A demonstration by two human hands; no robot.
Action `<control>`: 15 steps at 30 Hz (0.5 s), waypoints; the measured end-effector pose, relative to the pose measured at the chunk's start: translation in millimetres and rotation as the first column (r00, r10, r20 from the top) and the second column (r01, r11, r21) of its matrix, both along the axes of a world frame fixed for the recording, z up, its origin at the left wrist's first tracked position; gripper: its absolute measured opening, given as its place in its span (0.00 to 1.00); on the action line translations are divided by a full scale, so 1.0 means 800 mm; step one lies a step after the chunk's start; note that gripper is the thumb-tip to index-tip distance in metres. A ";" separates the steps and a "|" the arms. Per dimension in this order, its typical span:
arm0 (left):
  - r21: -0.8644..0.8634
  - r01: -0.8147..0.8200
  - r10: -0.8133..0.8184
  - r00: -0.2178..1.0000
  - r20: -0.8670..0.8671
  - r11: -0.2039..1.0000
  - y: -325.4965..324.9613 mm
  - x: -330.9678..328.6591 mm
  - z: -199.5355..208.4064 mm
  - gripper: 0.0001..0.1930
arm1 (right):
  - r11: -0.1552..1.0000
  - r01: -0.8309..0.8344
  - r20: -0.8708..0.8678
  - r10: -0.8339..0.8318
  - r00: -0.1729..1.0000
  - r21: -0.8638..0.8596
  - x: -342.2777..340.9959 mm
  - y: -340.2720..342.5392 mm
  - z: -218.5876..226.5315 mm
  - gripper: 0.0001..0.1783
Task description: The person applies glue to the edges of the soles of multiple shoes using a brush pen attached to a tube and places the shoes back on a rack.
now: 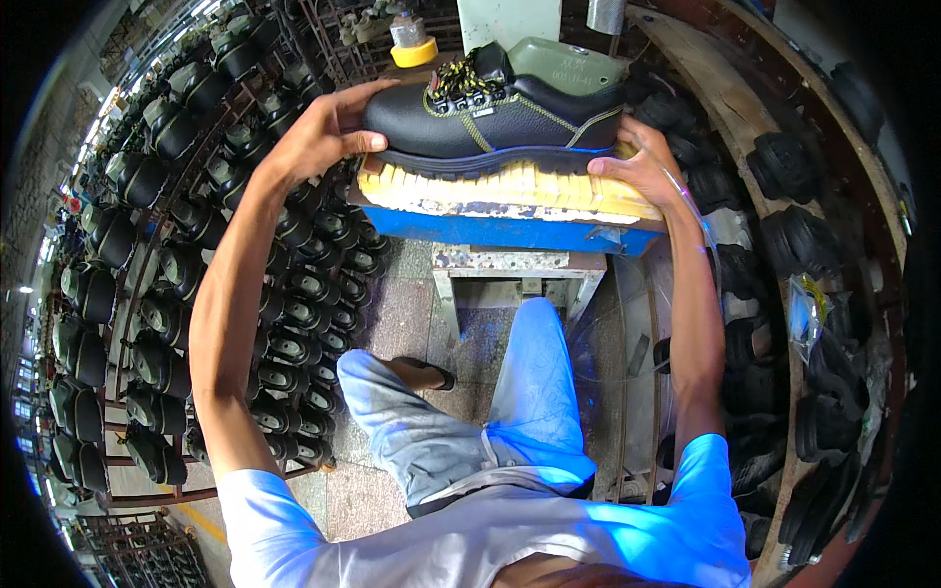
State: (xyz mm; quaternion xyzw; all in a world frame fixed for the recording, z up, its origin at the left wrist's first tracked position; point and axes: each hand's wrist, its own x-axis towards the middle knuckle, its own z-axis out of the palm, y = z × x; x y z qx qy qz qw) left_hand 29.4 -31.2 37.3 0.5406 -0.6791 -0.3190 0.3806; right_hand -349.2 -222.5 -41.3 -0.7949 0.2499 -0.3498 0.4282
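Observation:
A black leather work shoe (421, 122) with yellow stitching and black-and-yellow laces lies sideways in front of me, its toe to the left. A green shoe last (569, 67) sticks up out of its opening. Along its bottom runs a thick black sole (470, 161). My left hand (328, 137) is closed around the toe end, thumb on the front near the sole edge, fingers partly hidden behind. At the heel, my right hand (642, 162) grips with its thumb against the sole edge. Under the shoe is a ribbed yellow pad (529, 186) on a blue-sided block (470, 227).
A metal stand (520, 261) carries the block, just beyond my knees. Racks of black shoes on lasts (162, 363) fill the left side. Shelves on the right hold black soles (784, 165). A yellow tape roll (415, 53) sits behind the shoe's toe.

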 end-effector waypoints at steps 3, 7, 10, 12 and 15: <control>0.107 0.077 -0.096 0.978 0.186 0.991 -0.001 0.001 0.022 0.41 | 1.000 0.007 -0.017 -0.007 1.000 -0.005 -0.003 0.001 -0.003 0.43; 0.062 0.038 -0.071 0.687 0.724 0.997 -0.008 -0.027 0.054 0.37 | 0.999 0.040 -0.096 -0.040 0.995 0.002 -0.008 0.000 0.001 0.51; -0.110 -0.065 0.127 0.590 0.797 0.992 -0.036 -0.067 0.045 0.46 | 1.000 -0.005 -0.058 0.006 0.998 0.019 -0.012 0.003 0.009 0.49; -0.254 -0.235 0.344 0.568 0.748 0.938 -0.048 -0.080 0.018 0.38 | 0.999 -0.042 -0.031 0.042 0.999 -0.016 -0.007 0.007 0.004 0.47; -0.540 -0.146 0.526 0.535 0.662 0.829 -0.043 -0.075 -0.019 0.32 | 0.996 -0.022 -0.021 0.020 1.000 -0.092 -0.006 0.016 -0.002 0.45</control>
